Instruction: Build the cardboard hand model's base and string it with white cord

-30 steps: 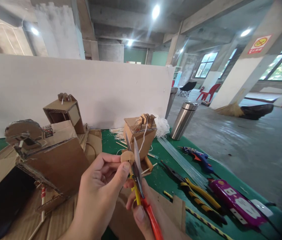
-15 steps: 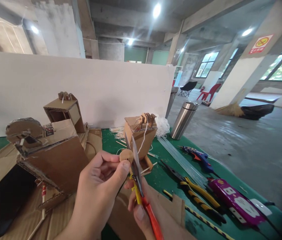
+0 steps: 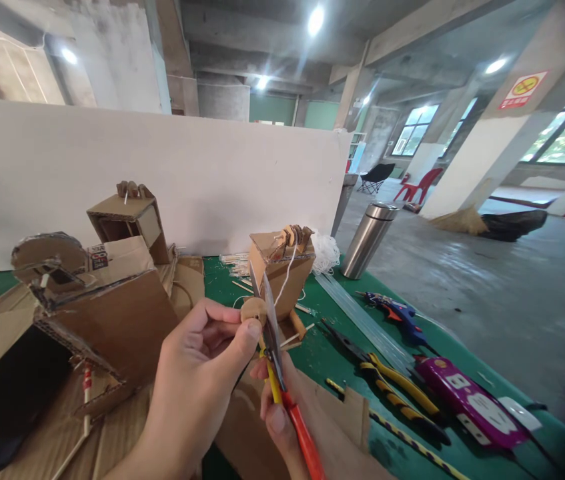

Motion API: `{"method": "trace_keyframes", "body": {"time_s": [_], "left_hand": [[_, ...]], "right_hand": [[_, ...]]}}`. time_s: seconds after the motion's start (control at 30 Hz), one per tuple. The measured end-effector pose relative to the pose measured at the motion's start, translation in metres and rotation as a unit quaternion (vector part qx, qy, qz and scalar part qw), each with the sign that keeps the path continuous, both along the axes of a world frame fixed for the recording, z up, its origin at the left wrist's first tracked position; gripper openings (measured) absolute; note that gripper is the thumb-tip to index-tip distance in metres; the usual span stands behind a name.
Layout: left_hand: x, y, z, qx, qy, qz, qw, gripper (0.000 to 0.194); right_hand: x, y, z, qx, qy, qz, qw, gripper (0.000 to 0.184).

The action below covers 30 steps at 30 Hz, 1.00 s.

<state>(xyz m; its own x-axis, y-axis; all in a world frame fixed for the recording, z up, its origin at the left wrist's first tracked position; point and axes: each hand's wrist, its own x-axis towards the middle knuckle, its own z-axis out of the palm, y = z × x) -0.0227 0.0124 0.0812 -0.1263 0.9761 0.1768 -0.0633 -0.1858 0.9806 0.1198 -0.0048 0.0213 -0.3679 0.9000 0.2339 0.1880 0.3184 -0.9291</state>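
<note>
Between thumb and fingers, my left hand [image 3: 197, 373] pinches a small round cardboard disc [image 3: 252, 308]. My right hand [image 3: 282, 407] is wrapped round the red and yellow handles of a pair of scissors [image 3: 273, 333]. The blades point up and away, slightly parted, right beside the disc's right edge. Just beyond the blade tips stands a cardboard box model [image 3: 287, 277] with small wheels on top and a white string hanging down. Below my hands lies a piece of cardboard [image 3: 252, 427].
Larger cardboard models [image 3: 107, 320] stand at left, beside a black flat object [image 3: 17, 400]. On the green table [image 3: 322, 373] at right lie pliers [image 3: 387, 387], a glue gun [image 3: 397, 317], glue sticks [image 3: 362, 320] and a purple box [image 3: 467, 400]. A steel flask [image 3: 369, 240] stands behind.
Almost nothing differs. Both hands, the disc and the scissors stay in nearly the same place, with only a very slight shift.
</note>
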Motion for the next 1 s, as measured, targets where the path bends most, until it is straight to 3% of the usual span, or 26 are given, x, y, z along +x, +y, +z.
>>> {"method": "trace_keyframes", "body": {"time_s": [0.17,0.53,1.0], "left_hand": [[-0.001,0.0005,-0.0003,0.009,0.018,0.003,1.0,0.018],[-0.0026,0.0023,-0.0024,0.089,0.056,0.024,0.994,0.021],[-0.0021,0.0024,-0.0045,0.092,0.075,0.043,0.992,0.021]], "right_hand": [[0.0009,0.0013,0.0017,-0.012,-0.003,0.02,1.0,0.049],[-0.0011,0.0038,0.0024,0.041,-0.005,0.02,0.999,0.047],[-0.0028,0.0027,0.0051,0.04,-0.007,0.008,0.999,0.044]]}}
